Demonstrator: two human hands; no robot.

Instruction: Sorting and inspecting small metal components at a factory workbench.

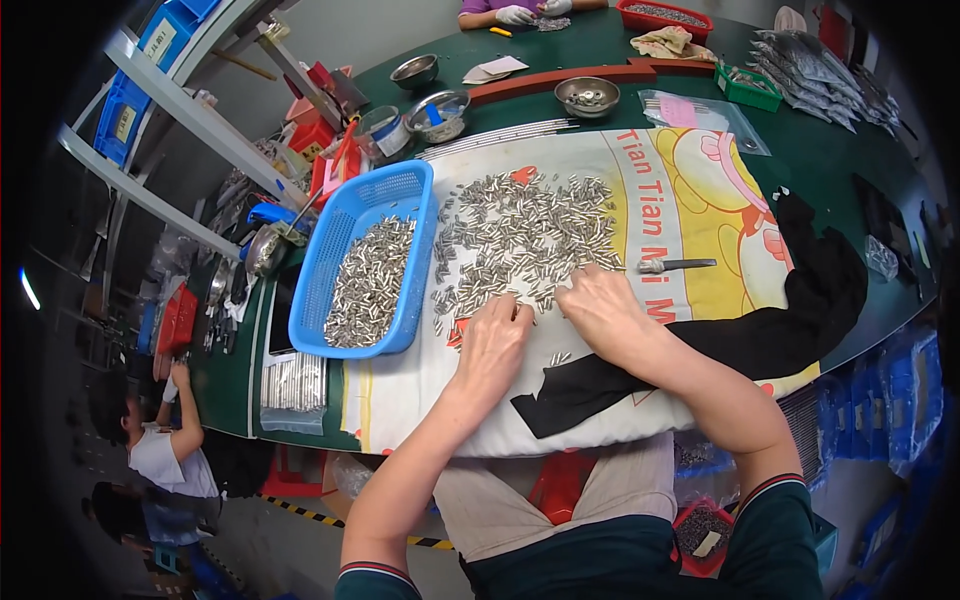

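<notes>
Many small silvery metal pins (530,225) lie spread in a loose heap on a printed cloth (480,410). My left hand (495,342) rests at the heap's near edge, its fingers curled and pressed together. Just right of it, my right hand (600,308) is closed too, fingertips down among the pins. Whatever either hand pinches is hidden or too small to make out. To the left of the heap stands a blue perforated basket (312,295) holding a pile of similar pins. A few loose pins (560,358) lie between my hands, nearer to me.
A black cloth (740,350) lies beneath my right forearm. Right of the heap is a dark-handled tool (685,264). Metal bowls (587,95) and long thin rods (500,138) lie beyond. Bagged rods (293,385) sit near left. A gloved person (515,14) works across the table.
</notes>
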